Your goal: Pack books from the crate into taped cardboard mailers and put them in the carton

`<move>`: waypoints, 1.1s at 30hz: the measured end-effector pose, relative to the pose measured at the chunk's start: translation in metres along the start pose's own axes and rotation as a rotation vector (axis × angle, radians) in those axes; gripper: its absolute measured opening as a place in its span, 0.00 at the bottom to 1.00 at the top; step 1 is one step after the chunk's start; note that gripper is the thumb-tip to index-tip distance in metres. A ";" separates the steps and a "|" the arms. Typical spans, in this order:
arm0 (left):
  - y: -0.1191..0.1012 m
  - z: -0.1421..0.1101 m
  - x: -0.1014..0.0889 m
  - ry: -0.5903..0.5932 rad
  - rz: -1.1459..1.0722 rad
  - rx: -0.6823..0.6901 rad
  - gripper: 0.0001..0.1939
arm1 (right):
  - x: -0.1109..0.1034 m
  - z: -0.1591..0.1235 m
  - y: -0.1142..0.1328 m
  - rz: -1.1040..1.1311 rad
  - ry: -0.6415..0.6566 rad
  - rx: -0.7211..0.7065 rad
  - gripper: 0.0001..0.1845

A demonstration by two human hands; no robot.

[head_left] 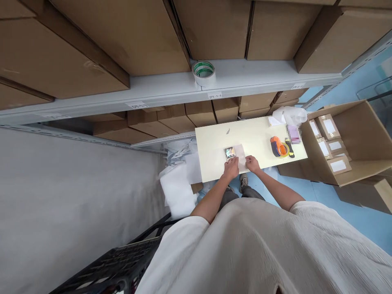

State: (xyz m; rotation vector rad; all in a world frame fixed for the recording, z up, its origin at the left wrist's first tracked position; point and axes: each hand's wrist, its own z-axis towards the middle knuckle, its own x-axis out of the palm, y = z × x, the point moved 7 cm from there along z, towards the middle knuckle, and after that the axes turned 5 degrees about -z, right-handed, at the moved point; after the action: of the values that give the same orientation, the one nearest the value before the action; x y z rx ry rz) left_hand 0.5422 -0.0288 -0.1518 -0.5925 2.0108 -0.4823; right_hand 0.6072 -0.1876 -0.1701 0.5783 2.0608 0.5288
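On the pale yellow table (211, 149) lies a small, shiny, iridescent square item (229, 152), its kind too small to make out. A thin, translucent pinkish sheet (241, 154) extends to its right. My left hand (232, 168) rests at the near edge of the item, fingers stretched forward onto it and the sheet. At the sheet's right edge, my right hand (252, 163) has thumb and fingers pinched together on the sheet.
An orange tape dispenser (278, 146) and a yellow roll lie on the table's right. White packing material (177, 188) is piled left. An open carton (364, 134) holds small boxes. Tape roll (211, 79) sits on the shelf (165, 83) ahead; a black crate (122, 261) stands lower left.
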 end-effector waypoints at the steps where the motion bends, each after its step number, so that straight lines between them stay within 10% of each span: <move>1: 0.000 0.000 -0.001 -0.007 0.000 -0.005 0.39 | -0.001 0.002 -0.002 -0.009 -0.017 0.028 0.26; 13: 0.014 -0.003 0.004 -0.078 -0.145 0.015 0.31 | 0.014 0.019 -0.001 0.080 0.073 0.202 0.05; 33: -0.022 0.037 -0.015 -0.134 -1.051 -0.095 0.20 | -0.052 -0.013 0.035 0.277 -0.069 -0.053 0.18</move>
State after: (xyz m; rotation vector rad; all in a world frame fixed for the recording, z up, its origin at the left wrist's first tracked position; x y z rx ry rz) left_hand 0.5855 -0.0411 -0.1463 -1.6955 1.4649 -0.9194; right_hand 0.6285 -0.1916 -0.1099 0.8457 1.9065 0.7114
